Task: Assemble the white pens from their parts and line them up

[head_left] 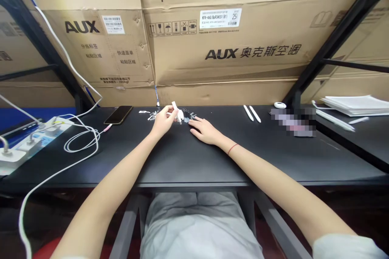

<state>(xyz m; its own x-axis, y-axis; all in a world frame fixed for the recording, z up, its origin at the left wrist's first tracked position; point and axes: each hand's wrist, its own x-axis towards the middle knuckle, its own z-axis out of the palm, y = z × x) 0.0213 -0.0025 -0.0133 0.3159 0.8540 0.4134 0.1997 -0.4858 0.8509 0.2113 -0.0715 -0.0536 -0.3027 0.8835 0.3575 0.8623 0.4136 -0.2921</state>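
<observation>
Matte desktop; left hand pinches white plastic.

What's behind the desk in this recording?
Stacked cardboard AUX boxes stand behind the desk; whatever lies behind those boxes is covered by them.

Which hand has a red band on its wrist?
The right hand, with a thin red band at the wrist; the left hand shows no band.
</observation>
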